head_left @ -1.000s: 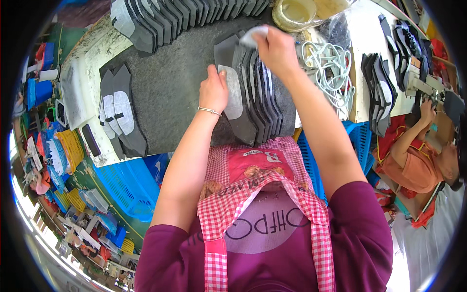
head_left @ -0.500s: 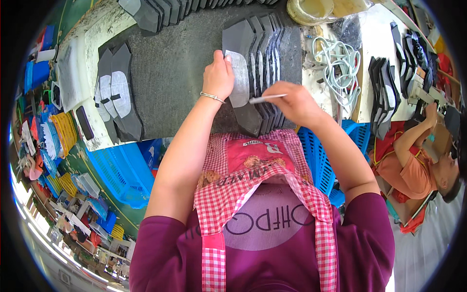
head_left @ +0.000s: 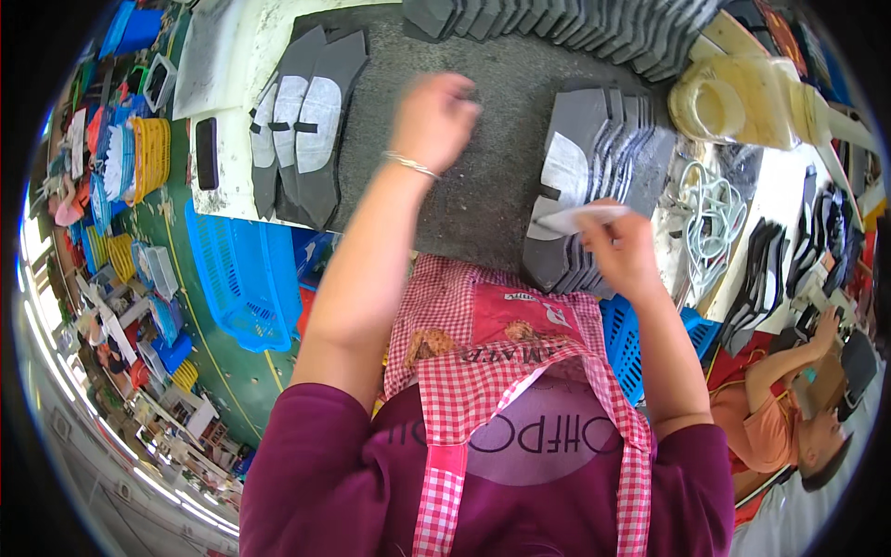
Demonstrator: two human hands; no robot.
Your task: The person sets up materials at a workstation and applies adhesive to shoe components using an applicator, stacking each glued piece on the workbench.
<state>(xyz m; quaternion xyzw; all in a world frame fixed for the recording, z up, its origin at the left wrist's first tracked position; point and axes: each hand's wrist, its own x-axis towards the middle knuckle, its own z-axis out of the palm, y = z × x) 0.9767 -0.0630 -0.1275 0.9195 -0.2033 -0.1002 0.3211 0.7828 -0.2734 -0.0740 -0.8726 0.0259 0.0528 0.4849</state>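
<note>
My right hand (head_left: pixel 620 246) is closed on a flat white tool (head_left: pixel 577 220), blurred, which lies over the lower part of a fanned stack of dark grey shaped pieces (head_left: pixel 575 121). The front piece has a pale patch (head_left: pixel 564 165) and a small black tab (head_left: pixel 549 193) at the patch's edge. My left hand (head_left: pixel 434 125) hovers over the dark work mat (head_left: pixel 483 186), apart from the stack. Its fingers are curled together and smeared by motion; a small dark spot shows at their tips. To the left lie several overlapping pieces (head_left: pixel 320 102) with pale patches and black tabs.
A row of grey pieces (head_left: pixel 557 23) lines the far edge. Right of the stack are a yellowish tub (head_left: pixel 719 102) and a coiled pale cable (head_left: pixel 713 218). A phone (head_left: pixel 206 153) lies at the left. Blue crates (head_left: pixel 246 278) stand below the table edge. Another person (head_left: pixel 775 408) works at the right.
My left hand has let go of the front piece and moved up and away from the stack. A black tab now shows on that piece. The view has shifted, and the white tool has turned.
</note>
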